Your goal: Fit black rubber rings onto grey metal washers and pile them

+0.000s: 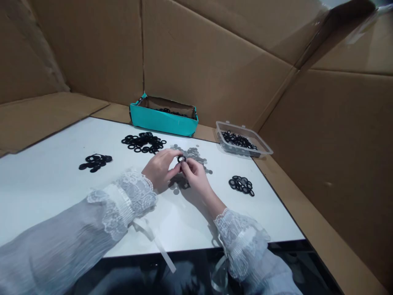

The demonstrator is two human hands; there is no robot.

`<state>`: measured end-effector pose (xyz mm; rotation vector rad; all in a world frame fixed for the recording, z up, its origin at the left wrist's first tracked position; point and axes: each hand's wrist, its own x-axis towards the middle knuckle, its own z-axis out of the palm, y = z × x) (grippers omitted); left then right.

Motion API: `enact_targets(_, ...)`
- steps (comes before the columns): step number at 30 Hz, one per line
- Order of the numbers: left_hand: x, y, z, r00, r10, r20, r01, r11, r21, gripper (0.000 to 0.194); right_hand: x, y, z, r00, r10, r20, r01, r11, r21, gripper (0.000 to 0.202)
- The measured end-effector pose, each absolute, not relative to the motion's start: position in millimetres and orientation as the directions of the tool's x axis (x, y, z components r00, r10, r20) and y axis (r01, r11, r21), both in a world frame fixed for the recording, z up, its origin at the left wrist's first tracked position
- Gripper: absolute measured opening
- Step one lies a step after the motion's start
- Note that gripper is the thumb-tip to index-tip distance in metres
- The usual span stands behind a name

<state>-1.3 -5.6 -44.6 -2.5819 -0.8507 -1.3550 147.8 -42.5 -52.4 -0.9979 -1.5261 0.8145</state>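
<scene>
Between the fingertips of both hands is a small black ring point(181, 158), raised over the middle of the white board. My left hand point(162, 167) pinches its left side with thumb and fingers. From the right, my right hand point(196, 174) grips the ring's lower right edge with thumb and forefinger. Just behind and below the hands lie scattered small grey translucent discs point(196, 153), partly hidden by the fingers. A loose pile of black rings point(144, 142) lies beyond my left hand. Right of my right hand is a group of black rings with grey centres point(241, 185).
A turquoise box point(164, 122) with black pieces inside stands at the back edge. A clear plastic tray point(265, 148) of black rings sits at the back right. A small heap of black pieces point(95, 162) is at left. Cardboard walls point(215, 61) enclose the white board point(39, 172).
</scene>
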Motion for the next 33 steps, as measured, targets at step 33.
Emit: enact_targets(33, 3.0, 1.9, -52.3, 0.694, 0.642, 0.326, 0.510, -0.758, 0.406, 0.016, 174.8, -29.6, -70.6, 0.242, 0.924, 0.296, 0.225, 0.244, -0.943, 0.008)
